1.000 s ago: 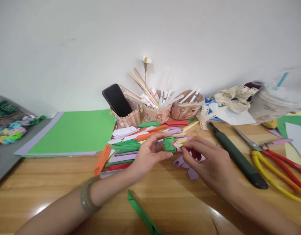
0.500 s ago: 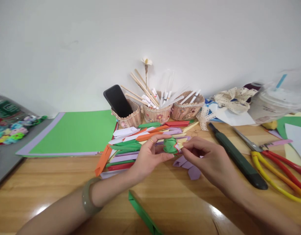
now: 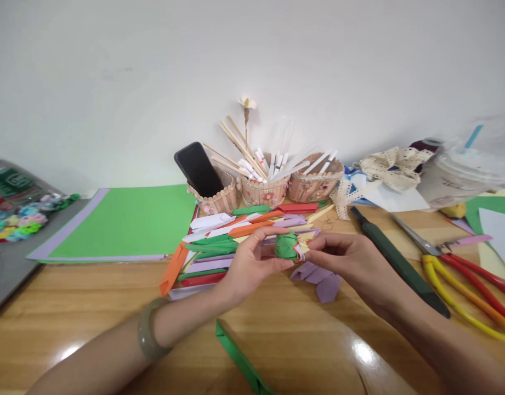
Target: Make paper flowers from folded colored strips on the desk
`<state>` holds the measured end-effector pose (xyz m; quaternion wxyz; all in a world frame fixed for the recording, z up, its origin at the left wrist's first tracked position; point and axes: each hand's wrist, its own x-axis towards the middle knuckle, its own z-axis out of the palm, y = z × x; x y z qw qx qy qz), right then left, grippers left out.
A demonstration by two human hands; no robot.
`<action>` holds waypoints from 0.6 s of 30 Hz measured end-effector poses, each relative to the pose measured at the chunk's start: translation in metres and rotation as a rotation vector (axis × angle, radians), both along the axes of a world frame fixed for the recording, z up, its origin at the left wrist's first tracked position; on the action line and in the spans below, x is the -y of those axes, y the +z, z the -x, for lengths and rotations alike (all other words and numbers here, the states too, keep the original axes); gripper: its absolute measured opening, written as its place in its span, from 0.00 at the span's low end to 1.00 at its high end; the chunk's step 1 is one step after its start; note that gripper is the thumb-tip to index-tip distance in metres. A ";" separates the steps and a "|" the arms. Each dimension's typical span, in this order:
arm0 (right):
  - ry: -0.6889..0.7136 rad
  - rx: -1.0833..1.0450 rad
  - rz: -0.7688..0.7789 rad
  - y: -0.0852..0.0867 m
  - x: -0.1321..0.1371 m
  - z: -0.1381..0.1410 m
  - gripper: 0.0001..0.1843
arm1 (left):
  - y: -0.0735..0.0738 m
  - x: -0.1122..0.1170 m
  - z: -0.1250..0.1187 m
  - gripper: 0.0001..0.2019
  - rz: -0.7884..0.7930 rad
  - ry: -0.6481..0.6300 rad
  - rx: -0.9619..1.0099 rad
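Between my two hands is a small folded-paper piece (image 3: 287,245), rounded and green on its left, with white, red and pale yellow folds on its right. My left hand (image 3: 252,260) is closed on the green end, thumb below and fingers above. The thumb and fingers of my right hand (image 3: 342,255) pinch the white and yellow end. Just below lie purple folded strips (image 3: 318,277). Behind and left of my left hand spreads a pile of folded paper strips (image 3: 213,247) in several colours. Closer to me lies a single green folded strip (image 3: 242,356).
Green paper sheets (image 3: 129,219) lie at left. Decorated baskets (image 3: 264,195) hold a phone (image 3: 198,170), sticks and pens at the back. On the right are a dark green long-handled tool (image 3: 400,263), scissors (image 3: 433,263), lace (image 3: 394,167) and a plastic cup (image 3: 461,170).
My right hand's fingers have shifted slightly and its wrist sits a little further right. My left hand keeps its hold on the folded-paper piece.
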<state>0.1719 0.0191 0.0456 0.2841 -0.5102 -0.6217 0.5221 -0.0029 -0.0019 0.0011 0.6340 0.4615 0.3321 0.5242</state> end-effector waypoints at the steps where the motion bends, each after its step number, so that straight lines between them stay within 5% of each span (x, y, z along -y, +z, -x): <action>1: -0.002 -0.007 0.003 -0.001 0.000 0.000 0.12 | 0.000 0.000 0.000 0.20 0.004 0.001 -0.003; 18: -0.018 -0.080 -0.017 0.004 0.002 0.001 0.11 | 0.002 -0.001 -0.002 0.20 -0.030 0.039 0.013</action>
